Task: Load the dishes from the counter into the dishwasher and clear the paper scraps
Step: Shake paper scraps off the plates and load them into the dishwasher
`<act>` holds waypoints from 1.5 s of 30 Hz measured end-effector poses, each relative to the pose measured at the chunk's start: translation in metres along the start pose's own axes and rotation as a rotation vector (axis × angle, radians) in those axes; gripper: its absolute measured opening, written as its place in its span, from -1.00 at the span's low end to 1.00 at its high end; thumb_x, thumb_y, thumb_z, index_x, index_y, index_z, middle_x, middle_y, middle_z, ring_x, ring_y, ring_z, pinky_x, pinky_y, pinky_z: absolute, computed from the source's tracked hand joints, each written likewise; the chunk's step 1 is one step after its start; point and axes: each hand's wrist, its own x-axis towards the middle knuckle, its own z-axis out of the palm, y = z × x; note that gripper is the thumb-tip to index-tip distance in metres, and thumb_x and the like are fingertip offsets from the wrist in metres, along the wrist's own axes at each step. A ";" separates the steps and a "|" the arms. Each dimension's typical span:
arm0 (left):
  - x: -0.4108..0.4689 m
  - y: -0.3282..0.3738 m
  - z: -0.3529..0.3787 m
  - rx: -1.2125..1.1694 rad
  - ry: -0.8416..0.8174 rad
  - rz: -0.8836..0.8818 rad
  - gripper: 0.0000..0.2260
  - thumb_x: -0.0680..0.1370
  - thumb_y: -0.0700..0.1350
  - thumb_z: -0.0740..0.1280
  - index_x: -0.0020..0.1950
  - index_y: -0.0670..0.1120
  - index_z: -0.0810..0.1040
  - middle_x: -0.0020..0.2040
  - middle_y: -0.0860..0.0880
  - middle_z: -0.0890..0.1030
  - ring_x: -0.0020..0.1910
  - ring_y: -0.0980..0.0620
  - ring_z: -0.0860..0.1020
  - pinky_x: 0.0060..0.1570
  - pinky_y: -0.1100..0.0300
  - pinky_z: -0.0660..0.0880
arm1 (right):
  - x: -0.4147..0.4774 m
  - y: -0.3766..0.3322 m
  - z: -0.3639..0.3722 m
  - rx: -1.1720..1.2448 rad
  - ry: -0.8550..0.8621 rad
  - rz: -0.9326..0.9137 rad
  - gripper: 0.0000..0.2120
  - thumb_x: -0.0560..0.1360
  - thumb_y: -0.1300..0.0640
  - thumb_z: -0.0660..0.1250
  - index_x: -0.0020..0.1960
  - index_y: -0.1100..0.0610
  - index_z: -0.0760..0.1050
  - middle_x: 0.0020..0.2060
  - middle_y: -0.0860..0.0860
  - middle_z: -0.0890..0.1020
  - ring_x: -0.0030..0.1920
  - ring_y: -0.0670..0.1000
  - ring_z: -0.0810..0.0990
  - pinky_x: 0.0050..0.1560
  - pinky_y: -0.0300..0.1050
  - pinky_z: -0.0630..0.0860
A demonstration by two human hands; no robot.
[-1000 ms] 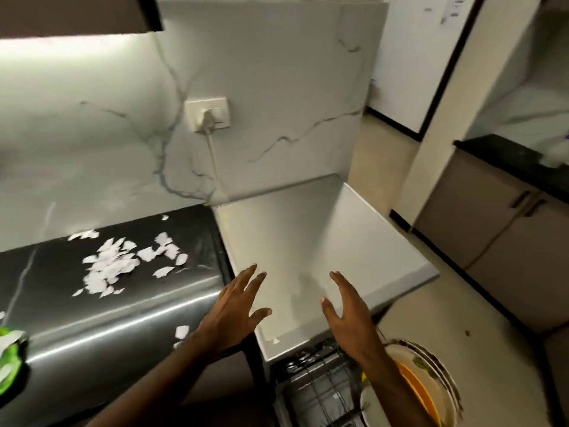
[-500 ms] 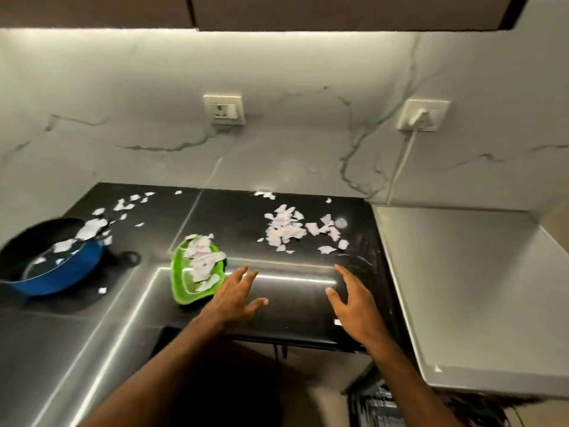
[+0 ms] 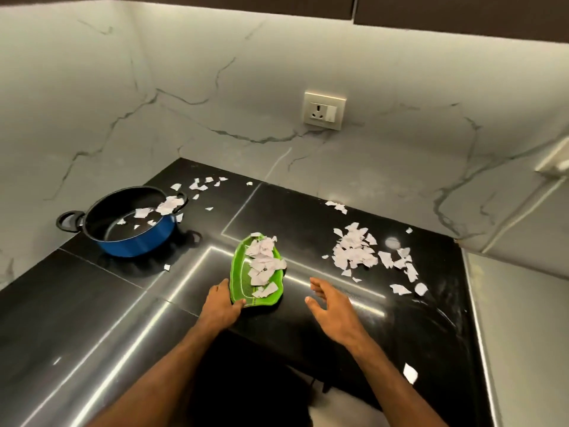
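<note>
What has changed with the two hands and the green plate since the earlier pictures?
The left hand moved left to the green plate and now grips its near rim. The right hand followed and hovers open beside it. The green plate, blue pot and paper scraps lie as before.

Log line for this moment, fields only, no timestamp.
left hand: holds green tray rim | right hand: open, beside tray | scraps: tray, pot, counter
</note>
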 end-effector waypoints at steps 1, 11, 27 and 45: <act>0.000 0.003 -0.002 -0.031 0.005 -0.049 -0.33 0.54 0.07 0.45 0.55 -0.17 0.33 0.41 -0.16 0.52 0.43 -0.15 0.43 0.41 0.03 0.36 | 0.009 -0.002 0.003 0.004 -0.015 -0.004 -0.49 0.58 -0.01 0.42 0.51 -0.04 0.41 0.37 -0.12 0.56 0.36 -0.20 0.51 0.44 -0.02 0.47; 0.029 0.006 0.016 -0.660 0.106 -0.385 -0.56 0.54 0.04 0.49 0.36 -0.04 0.50 0.17 0.00 0.61 -0.09 0.01 0.68 -0.18 0.09 0.67 | 0.077 -0.009 0.005 0.010 -0.203 -0.086 -0.51 0.60 -0.09 0.40 0.49 -0.04 0.43 0.35 -0.12 0.58 0.34 -0.15 0.53 0.41 0.04 0.50; 0.044 0.085 0.021 -0.718 0.044 -0.041 -0.61 0.68 0.18 0.20 -0.06 -0.07 0.62 -0.27 -0.17 0.66 -0.43 -0.05 0.55 -0.53 0.16 0.46 | 0.090 -0.019 -0.020 -0.259 -0.537 -0.497 -0.45 0.68 -0.33 0.03 0.62 -0.18 0.22 0.61 -0.24 0.20 0.58 -0.30 0.06 0.62 -0.13 0.04; 0.048 0.123 0.003 -0.470 0.077 0.071 -0.62 0.70 0.08 0.21 -0.23 -0.09 0.49 -0.48 0.01 0.48 -0.53 0.04 0.52 -0.62 0.19 0.43 | 0.146 0.044 -0.058 -0.053 -0.050 -0.250 -0.48 0.66 -0.36 0.04 0.56 -0.24 0.31 0.59 -0.20 0.28 0.60 -0.21 0.13 0.62 -0.04 0.08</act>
